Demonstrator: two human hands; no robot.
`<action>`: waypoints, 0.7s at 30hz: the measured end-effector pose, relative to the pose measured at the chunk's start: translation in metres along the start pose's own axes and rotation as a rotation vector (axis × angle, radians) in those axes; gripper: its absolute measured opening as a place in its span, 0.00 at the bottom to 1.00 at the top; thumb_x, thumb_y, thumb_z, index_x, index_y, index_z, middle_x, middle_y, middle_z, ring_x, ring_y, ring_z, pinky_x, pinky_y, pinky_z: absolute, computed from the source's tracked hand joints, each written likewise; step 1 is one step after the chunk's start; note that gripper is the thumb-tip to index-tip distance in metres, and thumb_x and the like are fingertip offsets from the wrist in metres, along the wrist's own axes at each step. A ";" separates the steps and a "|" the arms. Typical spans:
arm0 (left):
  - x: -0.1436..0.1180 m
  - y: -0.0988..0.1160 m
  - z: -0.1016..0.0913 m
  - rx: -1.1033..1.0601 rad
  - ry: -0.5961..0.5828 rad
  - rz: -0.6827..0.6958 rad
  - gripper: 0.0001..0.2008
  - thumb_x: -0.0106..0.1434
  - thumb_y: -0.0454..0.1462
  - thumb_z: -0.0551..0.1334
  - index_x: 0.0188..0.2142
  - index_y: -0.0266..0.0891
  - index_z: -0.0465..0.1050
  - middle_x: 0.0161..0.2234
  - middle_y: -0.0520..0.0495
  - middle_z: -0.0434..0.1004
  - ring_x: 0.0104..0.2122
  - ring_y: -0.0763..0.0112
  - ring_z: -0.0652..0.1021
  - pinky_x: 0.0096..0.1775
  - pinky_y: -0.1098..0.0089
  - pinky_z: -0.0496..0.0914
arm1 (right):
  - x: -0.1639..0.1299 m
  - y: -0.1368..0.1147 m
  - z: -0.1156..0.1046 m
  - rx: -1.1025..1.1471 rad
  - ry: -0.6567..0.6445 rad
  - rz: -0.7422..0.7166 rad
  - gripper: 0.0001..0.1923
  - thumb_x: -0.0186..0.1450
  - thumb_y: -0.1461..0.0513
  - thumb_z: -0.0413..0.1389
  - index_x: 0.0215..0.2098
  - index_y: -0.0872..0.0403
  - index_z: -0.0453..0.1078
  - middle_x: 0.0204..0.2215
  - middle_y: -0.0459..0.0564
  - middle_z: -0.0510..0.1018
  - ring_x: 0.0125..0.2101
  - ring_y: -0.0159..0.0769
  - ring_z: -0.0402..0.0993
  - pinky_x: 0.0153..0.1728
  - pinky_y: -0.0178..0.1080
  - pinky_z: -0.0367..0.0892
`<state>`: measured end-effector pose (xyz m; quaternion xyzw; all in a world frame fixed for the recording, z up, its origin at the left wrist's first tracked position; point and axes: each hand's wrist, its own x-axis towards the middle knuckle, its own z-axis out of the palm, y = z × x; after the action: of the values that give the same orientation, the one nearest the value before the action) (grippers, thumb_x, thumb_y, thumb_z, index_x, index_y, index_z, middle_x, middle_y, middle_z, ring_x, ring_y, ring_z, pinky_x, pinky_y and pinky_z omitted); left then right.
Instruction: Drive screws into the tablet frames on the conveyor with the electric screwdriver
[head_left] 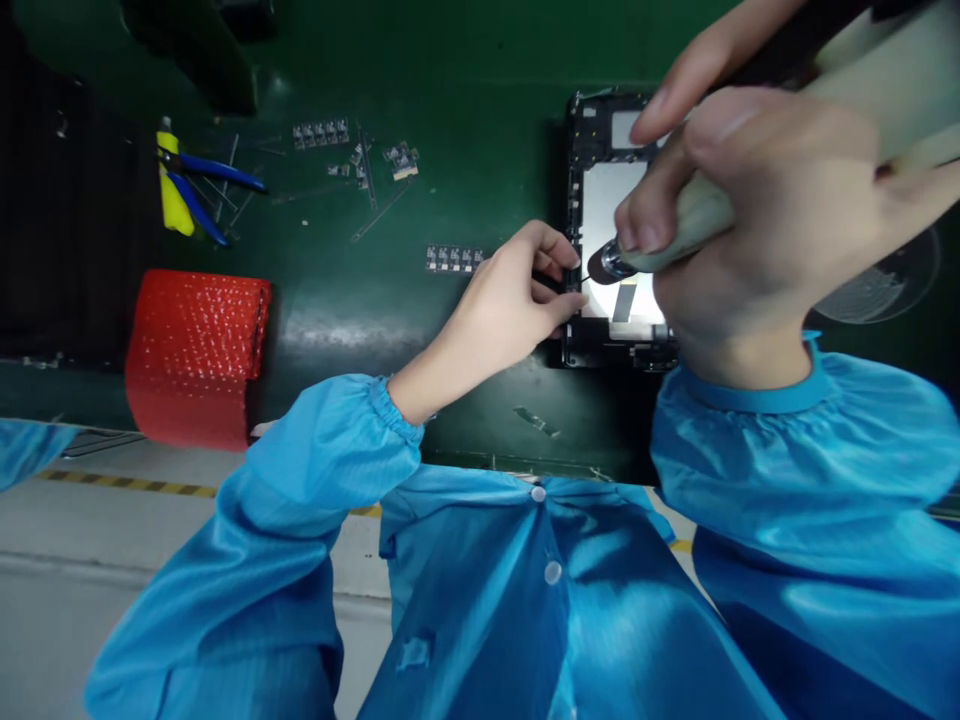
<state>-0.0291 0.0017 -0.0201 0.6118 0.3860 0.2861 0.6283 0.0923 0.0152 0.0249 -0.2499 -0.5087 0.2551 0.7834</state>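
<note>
My right hand (765, 210) is wrapped round a pale green electric screwdriver (697, 225), whose metal nose points left and down. Its thin bit reaches the left edge of an opened black electronic device (574, 345) with a bright silver plate inside. At that same edge my left hand (510, 290) has thumb and fingers curled in close to the bit. Something dark shows between them, too hidden to name. Beside the left hand lies a strip of small circuit boards (454, 258), partly covered by it. Another finger (690, 80) reaches over the device's top; whose it is I cannot tell.
Side cutters with blue handles (217, 172) lie at the left by a yellow object (172, 190). Below them is a folded red bubble-wrap sheet (199, 340). More small boards (321, 134) and thin offcuts (382, 210) are scattered on the green tabletop (465, 120). A clear round dish (877, 285) sits right.
</note>
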 end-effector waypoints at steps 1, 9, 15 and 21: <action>-0.001 0.000 0.001 -0.001 0.000 0.003 0.14 0.71 0.28 0.71 0.50 0.41 0.72 0.46 0.46 0.79 0.32 0.72 0.83 0.31 0.69 0.83 | -0.001 0.007 0.001 0.053 -0.011 -0.075 0.19 0.64 0.65 0.52 0.50 0.51 0.49 0.35 0.42 0.79 0.18 0.19 0.56 0.17 0.27 0.46; -0.004 -0.003 0.004 0.070 0.027 0.060 0.17 0.71 0.28 0.71 0.53 0.44 0.70 0.45 0.49 0.80 0.31 0.74 0.83 0.33 0.69 0.82 | -0.004 0.000 0.003 -0.147 0.014 0.053 0.20 0.60 0.60 0.55 0.47 0.55 0.53 0.32 0.46 0.73 0.24 0.27 0.72 0.16 0.31 0.54; -0.006 -0.002 0.004 0.036 0.004 0.037 0.18 0.72 0.28 0.69 0.55 0.46 0.70 0.46 0.49 0.80 0.32 0.72 0.83 0.33 0.68 0.82 | -0.017 -0.011 0.008 -0.351 -0.057 0.367 0.36 0.63 0.45 0.69 0.54 0.52 0.56 0.41 0.48 0.72 0.41 0.29 0.80 0.28 0.31 0.75; -0.007 -0.002 0.004 0.037 0.018 0.063 0.17 0.70 0.28 0.71 0.53 0.45 0.71 0.46 0.49 0.80 0.31 0.74 0.82 0.35 0.70 0.82 | -0.017 -0.016 -0.002 -0.357 -0.109 0.396 0.35 0.64 0.44 0.69 0.56 0.51 0.58 0.41 0.49 0.72 0.44 0.28 0.79 0.37 0.33 0.81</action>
<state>-0.0300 -0.0061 -0.0213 0.6327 0.3774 0.3039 0.6042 0.0902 -0.0083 0.0229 -0.4648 -0.5281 0.3226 0.6332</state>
